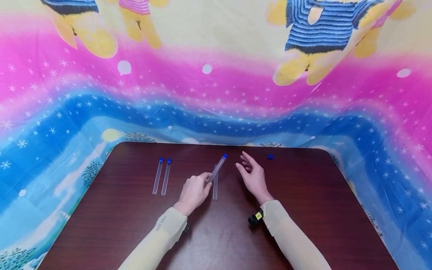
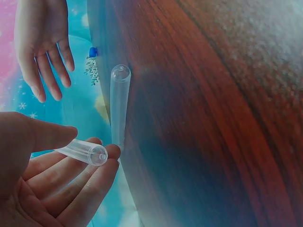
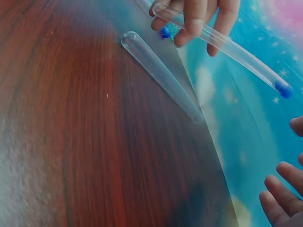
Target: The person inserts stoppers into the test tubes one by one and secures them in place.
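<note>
My left hand (image 1: pixel 194 191) pinches a clear test tube (image 1: pixel 217 168) near its rounded end, between thumb and fingers. The tube tilts up to the right, with a blue cap (image 3: pixel 283 89) on its far end. Beneath it, an uncapped test tube (image 1: pixel 215 187) lies on the table; its rounded end (image 2: pixel 120 73) shows in the left wrist view. To the right, my right hand (image 1: pixel 253 178) hovers apart from the tube, holding nothing, its fingers loosely bent. A loose blue cap (image 1: pixel 270 156) lies beyond it, near the far edge.
Two blue-capped test tubes, one (image 1: pixel 157 177) beside the other (image 1: pixel 166 178), lie side by side at the left of the dark wooden table (image 1: pixel 216 240). A patterned cloth (image 1: pixel 216 93) hangs around the table's back and sides.
</note>
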The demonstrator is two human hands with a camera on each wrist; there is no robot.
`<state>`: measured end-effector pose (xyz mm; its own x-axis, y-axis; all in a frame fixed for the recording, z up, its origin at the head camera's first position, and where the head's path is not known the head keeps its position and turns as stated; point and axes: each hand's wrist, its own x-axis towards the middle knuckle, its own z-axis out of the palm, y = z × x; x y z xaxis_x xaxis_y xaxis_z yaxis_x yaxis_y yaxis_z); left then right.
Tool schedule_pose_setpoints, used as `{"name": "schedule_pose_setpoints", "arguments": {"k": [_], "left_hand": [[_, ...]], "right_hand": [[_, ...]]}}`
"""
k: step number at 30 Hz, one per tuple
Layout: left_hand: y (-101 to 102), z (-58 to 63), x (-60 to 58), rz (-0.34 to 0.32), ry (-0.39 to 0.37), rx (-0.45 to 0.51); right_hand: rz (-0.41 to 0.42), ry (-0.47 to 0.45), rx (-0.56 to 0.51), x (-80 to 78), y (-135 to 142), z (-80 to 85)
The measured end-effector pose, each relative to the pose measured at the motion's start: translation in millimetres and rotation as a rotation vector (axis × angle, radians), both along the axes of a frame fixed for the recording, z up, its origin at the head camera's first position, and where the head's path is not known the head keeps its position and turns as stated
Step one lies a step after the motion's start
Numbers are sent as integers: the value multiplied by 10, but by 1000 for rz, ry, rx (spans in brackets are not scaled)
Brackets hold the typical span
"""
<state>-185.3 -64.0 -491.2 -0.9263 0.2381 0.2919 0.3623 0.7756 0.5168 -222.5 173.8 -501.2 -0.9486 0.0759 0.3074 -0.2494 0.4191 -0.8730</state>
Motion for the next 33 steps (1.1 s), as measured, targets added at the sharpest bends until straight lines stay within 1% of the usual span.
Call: {"name": "schedule_pose_setpoints", "arguments": {"k": [8,21,27,33], "left_hand": [[-48,-17,-5,5,-18,-3],[-158,-56,3,41,-39,-11],[-205,-78,-4,59,-45,2],[-262,-83,-13,76,-46,1]], "right_hand": [[-33,-22,32,-18,106,6],[-78,-36,76,-48,281,-21],[-116,-69,100,-61,383,-43],[-124,-80,108,-84,463,-61]]}}
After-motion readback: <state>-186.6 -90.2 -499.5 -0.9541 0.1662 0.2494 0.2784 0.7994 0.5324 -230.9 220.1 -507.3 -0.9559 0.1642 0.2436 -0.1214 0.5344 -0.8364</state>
